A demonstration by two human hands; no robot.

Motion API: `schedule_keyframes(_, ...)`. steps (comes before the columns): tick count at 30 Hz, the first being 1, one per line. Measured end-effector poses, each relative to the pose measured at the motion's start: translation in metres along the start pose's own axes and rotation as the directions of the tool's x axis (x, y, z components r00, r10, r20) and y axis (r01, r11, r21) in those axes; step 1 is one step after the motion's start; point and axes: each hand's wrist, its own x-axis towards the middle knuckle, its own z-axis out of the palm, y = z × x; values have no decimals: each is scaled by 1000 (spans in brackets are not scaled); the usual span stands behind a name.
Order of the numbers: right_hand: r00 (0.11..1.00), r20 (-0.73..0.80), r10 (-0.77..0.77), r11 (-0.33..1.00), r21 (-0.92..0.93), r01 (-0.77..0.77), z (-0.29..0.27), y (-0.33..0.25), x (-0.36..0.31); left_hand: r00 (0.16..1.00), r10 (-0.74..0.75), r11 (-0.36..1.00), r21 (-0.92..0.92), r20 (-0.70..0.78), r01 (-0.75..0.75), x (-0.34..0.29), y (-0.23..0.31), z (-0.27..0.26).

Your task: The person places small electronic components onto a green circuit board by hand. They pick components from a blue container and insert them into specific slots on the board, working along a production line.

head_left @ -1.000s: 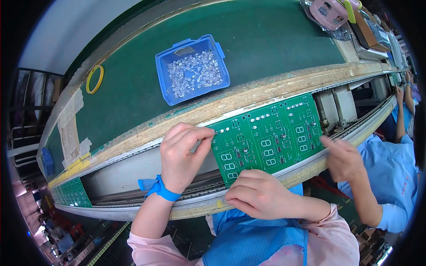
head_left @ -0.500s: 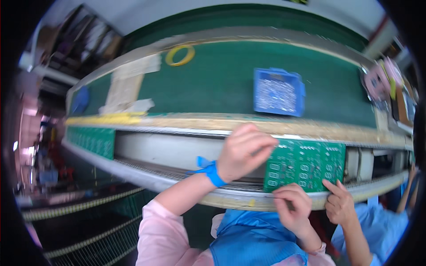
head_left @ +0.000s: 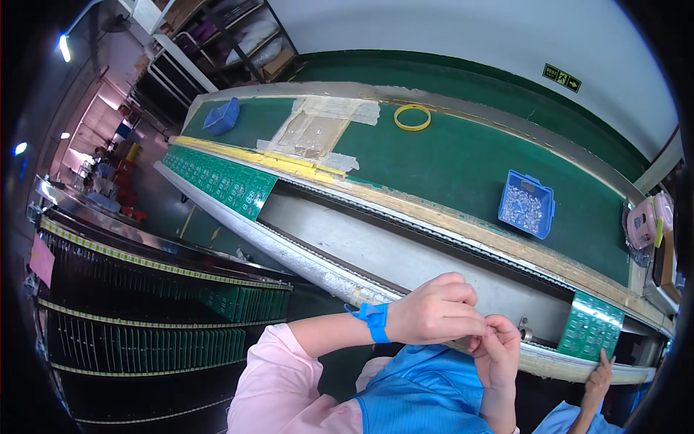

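My left hand [head_left: 442,312], with a blue strap [head_left: 374,322] around its wrist, meets my right hand [head_left: 499,346] over the near rail of the conveyor. Fingertips of both are pinched together and touch each other. Whatever lies between them, if anything, is too small or hidden to name. To the right, a green circuit board [head_left: 591,325] spans the rails, apart from both my hands. A co-worker's hand [head_left: 598,377] touches its near edge with a finger. Beyond the conveyor stands a blue bin [head_left: 527,205] full of small clear parts.
More green circuit boards [head_left: 217,177] lie on the conveyor's left stretch. On the green bench are a yellow tape roll [head_left: 412,118], a taped cardboard piece [head_left: 311,136] and another blue bin [head_left: 222,116]. A rack [head_left: 144,329] holding upright boards stands at lower left.
My view has swung toward the left. Both hands have come away from the circuit board and together, fingertips meeting. The board now sits farther right, with the co-worker's finger still at its edge.
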Motion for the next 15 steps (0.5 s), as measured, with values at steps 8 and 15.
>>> schedule_keyframes(8, 965, 162, 207, 951, 197, -237, 19, 27, 3, 999, -37, 991, 131, -7, 38, -35, 19, -21)
schedule_keyframes(15, 992, 82, 92, 992, 75, -98, 4, 4, -6, 587, -543, -41, 717, -601, 696, -131, -83, -167)
